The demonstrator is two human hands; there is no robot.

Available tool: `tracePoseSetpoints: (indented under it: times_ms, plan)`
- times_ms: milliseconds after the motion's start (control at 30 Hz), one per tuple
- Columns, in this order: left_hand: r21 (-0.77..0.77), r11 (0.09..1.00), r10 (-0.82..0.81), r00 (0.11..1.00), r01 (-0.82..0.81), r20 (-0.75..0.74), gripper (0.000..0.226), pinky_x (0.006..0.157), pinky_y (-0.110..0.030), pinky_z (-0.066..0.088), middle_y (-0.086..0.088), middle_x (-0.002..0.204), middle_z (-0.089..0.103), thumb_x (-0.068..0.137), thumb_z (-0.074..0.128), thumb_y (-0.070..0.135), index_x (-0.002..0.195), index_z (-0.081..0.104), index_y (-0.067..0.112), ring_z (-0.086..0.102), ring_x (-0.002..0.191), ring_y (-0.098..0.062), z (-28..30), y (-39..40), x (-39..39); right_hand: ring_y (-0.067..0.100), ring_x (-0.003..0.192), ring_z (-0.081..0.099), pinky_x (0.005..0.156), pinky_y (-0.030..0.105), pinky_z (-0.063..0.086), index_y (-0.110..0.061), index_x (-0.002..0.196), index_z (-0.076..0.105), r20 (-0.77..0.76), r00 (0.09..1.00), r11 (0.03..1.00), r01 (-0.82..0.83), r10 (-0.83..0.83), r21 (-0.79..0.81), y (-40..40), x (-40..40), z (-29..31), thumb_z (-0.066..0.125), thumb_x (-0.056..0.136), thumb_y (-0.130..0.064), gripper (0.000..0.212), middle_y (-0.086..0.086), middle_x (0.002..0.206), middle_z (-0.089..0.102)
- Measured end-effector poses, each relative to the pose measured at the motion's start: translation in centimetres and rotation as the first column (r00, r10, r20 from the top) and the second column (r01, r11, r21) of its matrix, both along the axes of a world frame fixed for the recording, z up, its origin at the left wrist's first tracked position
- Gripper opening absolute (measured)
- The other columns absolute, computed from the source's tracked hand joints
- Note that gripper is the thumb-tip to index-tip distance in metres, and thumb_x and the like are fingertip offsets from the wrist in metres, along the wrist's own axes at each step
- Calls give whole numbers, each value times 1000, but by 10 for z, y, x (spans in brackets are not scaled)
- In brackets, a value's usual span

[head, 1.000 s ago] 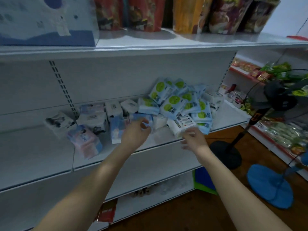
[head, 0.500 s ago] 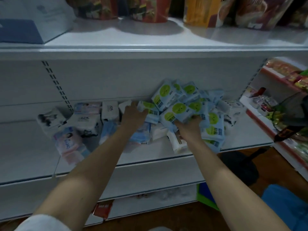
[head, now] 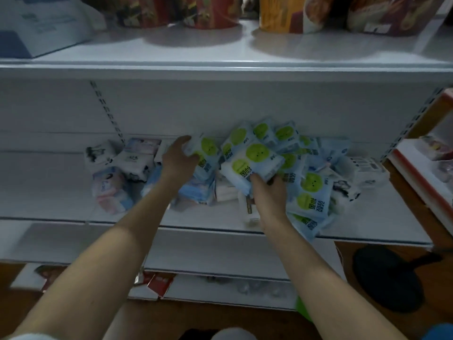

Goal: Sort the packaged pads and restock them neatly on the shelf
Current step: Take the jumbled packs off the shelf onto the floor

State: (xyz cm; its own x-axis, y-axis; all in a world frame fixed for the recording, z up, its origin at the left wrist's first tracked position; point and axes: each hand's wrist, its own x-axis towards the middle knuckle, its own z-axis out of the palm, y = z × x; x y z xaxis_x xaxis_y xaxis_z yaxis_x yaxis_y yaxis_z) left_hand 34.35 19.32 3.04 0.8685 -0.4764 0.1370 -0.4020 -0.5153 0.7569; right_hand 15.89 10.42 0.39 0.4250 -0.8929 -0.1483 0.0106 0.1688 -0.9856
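Packs of pads in pale blue wrappers with round green faces [head: 264, 153] lie heaped in a loose pile on the white metal middle shelf [head: 44, 187], toward its right half, some leaning on the back wall and a few hanging over the front edge. One such pack, a blue-and-white one with two green circles [head: 252, 163], sits at the front of the heap in the right hand [head: 268, 192], whose thumb and curled fingers pinch its lower edge. Just left of it, the left hand [head: 179, 159] curls its fingers round another green-circle pack [head: 208, 153] that stands tilted against the pile. Beneath and beside that hand lie blue and pink soft packs [head: 110, 190] and white packs with dark print [head: 133, 163], jumbled together toward the left. Above, an upper white shelf [head: 220, 60] carries red and orange glossy pouches [head: 210, 11] and a pale blue carton [head: 36, 23]. Below right, a black round fan base [head: 387, 278] rests on the brown floor.
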Motion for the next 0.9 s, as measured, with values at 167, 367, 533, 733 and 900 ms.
tracePoseSetpoints:
  times_ms: [167,367,533,733,900]
  plan:
    - [-159,983,76,993,-89,-89,55,79,-23,50,-7,128,58,89,65,10,140,45,15,60,106,-21,4,45,-31,17,79,64,56,27,53,-12,109,59,39,983,978,-180,177,107,5,2,6,54,90,-14,20,6,98,65]
    - [-251,917,263,943,-310,-205,27,65,-25,49,-9,96,67,82,65,-3,108,61,1,62,80,-15,5,117,-67,18,79,63,69,37,56,-10,104,57,-1,898,892,-437,440,117,40,27,5,50,91,-14,15,8,99,64]
    - [-214,849,422,863,-484,-278,28,68,-28,53,-2,89,61,82,69,7,103,52,12,61,79,-20,-4,189,-81,18,82,68,73,39,60,-9,101,57,-26,788,786,-611,615,90,99,49,0,59,90,-17,13,6,97,67]
    - [-246,756,517,784,-607,-345,46,53,-5,43,11,91,51,83,69,4,114,38,15,53,76,1,-16,278,-91,9,82,71,67,18,55,-10,111,63,-79,595,596,-803,800,-8,192,67,-5,77,83,-20,32,-1,98,73]
    - [-255,724,540,757,-641,-368,65,77,-26,56,8,105,59,80,78,18,129,35,22,62,87,-1,-35,385,-100,15,85,73,69,27,59,-11,116,60,-134,441,445,-896,887,-2,292,82,-23,79,80,-14,40,5,104,73]
